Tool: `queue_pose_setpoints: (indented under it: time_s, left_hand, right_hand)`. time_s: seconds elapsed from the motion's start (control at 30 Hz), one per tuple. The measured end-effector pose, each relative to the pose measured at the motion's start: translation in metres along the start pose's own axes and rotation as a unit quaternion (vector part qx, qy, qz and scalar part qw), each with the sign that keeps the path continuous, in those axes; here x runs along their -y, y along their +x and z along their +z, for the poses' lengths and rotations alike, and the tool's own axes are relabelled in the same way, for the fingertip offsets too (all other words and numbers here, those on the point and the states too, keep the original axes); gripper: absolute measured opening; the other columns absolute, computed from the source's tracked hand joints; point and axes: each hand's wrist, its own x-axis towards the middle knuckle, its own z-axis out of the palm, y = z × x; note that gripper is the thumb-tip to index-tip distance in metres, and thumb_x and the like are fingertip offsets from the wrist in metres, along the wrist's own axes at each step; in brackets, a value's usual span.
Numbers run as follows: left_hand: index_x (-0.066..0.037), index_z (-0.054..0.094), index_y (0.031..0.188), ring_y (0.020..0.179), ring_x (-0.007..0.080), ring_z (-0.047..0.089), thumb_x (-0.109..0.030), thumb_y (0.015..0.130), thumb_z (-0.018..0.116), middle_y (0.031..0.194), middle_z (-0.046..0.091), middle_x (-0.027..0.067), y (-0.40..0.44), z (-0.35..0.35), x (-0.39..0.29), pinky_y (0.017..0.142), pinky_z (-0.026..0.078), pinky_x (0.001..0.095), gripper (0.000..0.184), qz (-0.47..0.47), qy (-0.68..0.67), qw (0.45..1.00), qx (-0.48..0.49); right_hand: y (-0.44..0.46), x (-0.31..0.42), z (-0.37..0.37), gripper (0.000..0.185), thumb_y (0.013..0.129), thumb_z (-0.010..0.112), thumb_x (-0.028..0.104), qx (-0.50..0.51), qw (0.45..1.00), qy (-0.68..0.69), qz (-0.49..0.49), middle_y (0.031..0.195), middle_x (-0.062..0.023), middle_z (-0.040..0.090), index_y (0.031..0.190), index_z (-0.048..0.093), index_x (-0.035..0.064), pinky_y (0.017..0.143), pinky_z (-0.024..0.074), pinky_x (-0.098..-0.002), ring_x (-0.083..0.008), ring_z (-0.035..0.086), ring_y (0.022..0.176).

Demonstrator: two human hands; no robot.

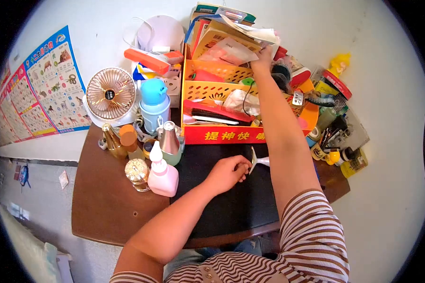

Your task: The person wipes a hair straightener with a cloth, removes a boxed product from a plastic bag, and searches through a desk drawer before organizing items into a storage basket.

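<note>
My right hand (264,57) reaches to the back of a yellow organizer box (190,89), its fingers closed around the edge of a stack of papers and envelopes (226,47). Part of those fingers is hidden by the sheets. Lower down, my left hand (230,172) rests over the black mat (217,207), fingers loosely curled and slightly apart, holding nothing I can see. Close to its fingertips is a white object with a thin flared disc (253,160); whether they touch I cannot tell. My right forearm hides the rest of that object.
Combs (217,109) lie in the box's front compartment. On the left stand a fan (110,94), a blue cup (154,111), a pink pump bottle (163,179) and a gold-lidded jar (137,173). Jars and a yellow duck (333,157) crowd the right of the brown table (108,212).
</note>
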Motion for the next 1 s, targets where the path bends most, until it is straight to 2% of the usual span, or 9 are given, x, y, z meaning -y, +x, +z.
queue_pose_setpoints:
  time_s: [0.07,0.13,0.33,0.47,0.6,0.73,0.8,0.83,1.0]
  left_hand:
    - [0.000,0.064,0.110,0.072,0.0119,0.063,-0.014,0.102,0.053,0.085,0.067,0.0061,0.000,-0.001,-0.001,0.068,0.054,0.0279,0.020,-0.013,0.004,1.000,-0.001]
    - [-0.001,0.064,0.110,0.072,0.0123,0.064,-0.015,0.101,0.054,0.085,0.067,0.0060,0.000,0.000,0.003,0.068,0.054,0.0284,0.020,0.002,0.007,1.000,0.000]
    - [0.000,0.064,0.110,0.072,0.0119,0.063,-0.014,0.101,0.055,0.085,0.067,0.0064,0.001,0.000,0.006,0.068,0.054,0.0284,0.019,0.017,0.012,1.000,0.006]
    - [0.000,0.064,0.109,0.072,0.0117,0.063,-0.014,0.100,0.055,0.085,0.067,0.0065,0.002,0.001,0.003,0.067,0.054,0.0284,0.019,-0.004,-0.005,1.000,-0.001]
    - [0.000,0.064,0.109,0.071,0.0119,0.063,-0.014,0.101,0.055,0.084,0.067,0.0065,0.001,-0.001,0.006,0.067,0.054,0.0286,0.019,0.017,0.003,1.000,0.000]
    - [0.000,0.064,0.108,0.071,0.0121,0.064,-0.014,0.101,0.055,0.083,0.067,0.0069,-0.001,-0.001,0.001,0.067,0.054,0.0287,0.019,0.012,0.012,1.000,0.000]
    - [0.000,0.064,0.108,0.070,0.0122,0.064,-0.014,0.101,0.054,0.083,0.067,0.0070,0.000,0.000,0.003,0.067,0.054,0.0288,0.019,0.006,-0.003,1.000,-0.002]
    - [0.000,0.065,0.108,0.070,0.0124,0.064,-0.014,0.101,0.054,0.083,0.067,0.0071,0.000,0.000,0.004,0.067,0.054,0.0289,0.019,0.004,-0.016,1.000,-0.005]
    - [0.001,0.064,0.109,0.071,0.0125,0.064,-0.014,0.101,0.054,0.085,0.067,0.0073,0.001,-0.002,0.005,0.068,0.054,0.0290,0.020,-0.003,-0.013,1.000,0.001]
  right_hand:
    - [-0.005,0.029,-0.009,0.031,0.078,0.074,0.015,0.001,0.992,-0.120,0.034,0.103,-0.0149,0.065,0.101,0.061,-0.0006,0.087,0.0487,-0.0379,-0.0290,0.063,0.097]
    - [-0.007,0.054,-0.022,0.037,0.074,0.079,0.025,0.064,0.883,-0.466,-0.010,0.101,-0.0186,0.067,0.098,0.064,0.0005,0.083,0.0526,-0.0441,-0.0385,0.066,0.095]
    - [0.018,0.034,-0.034,0.042,0.081,0.072,0.034,0.222,0.873,-0.422,0.103,0.095,-0.0219,0.071,0.108,0.062,0.0025,0.079,0.0532,-0.0442,-0.0374,0.068,0.097]
    - [0.005,0.004,-0.023,0.047,0.084,0.071,0.031,0.163,0.906,-0.386,-0.057,0.091,-0.0166,0.071,0.119,0.058,0.0016,0.078,0.0535,-0.0404,-0.0358,0.068,0.089]
    - [0.021,0.045,-0.032,0.039,0.083,0.072,0.016,0.308,0.900,-0.198,0.239,0.087,-0.0088,0.070,0.119,0.061,0.0050,0.055,0.0519,-0.0331,-0.0210,0.065,0.070]
    - [0.025,0.040,-0.037,0.029,0.083,0.069,0.012,0.296,0.893,-0.129,0.313,0.090,-0.0125,0.071,0.111,0.067,0.0031,0.053,0.0505,-0.0310,-0.0189,0.066,0.068]
    - [0.007,0.035,-0.036,0.036,0.083,0.069,0.017,0.158,0.932,-0.323,0.038,0.098,-0.0180,0.072,0.116,0.065,0.0022,0.064,0.0547,-0.0363,-0.0268,0.070,0.078]
    - [0.006,0.052,-0.036,0.047,0.079,0.074,0.030,0.239,0.865,-0.437,0.067,0.104,-0.0213,0.070,0.119,0.063,0.0065,0.085,0.0539,-0.0438,-0.0391,0.067,0.101]
    - [0.018,0.010,-0.030,0.056,0.077,0.077,0.029,0.283,0.873,-0.396,0.037,0.101,-0.0216,0.071,0.127,0.060,0.0077,0.078,0.0565,-0.0405,-0.0346,0.071,0.091]
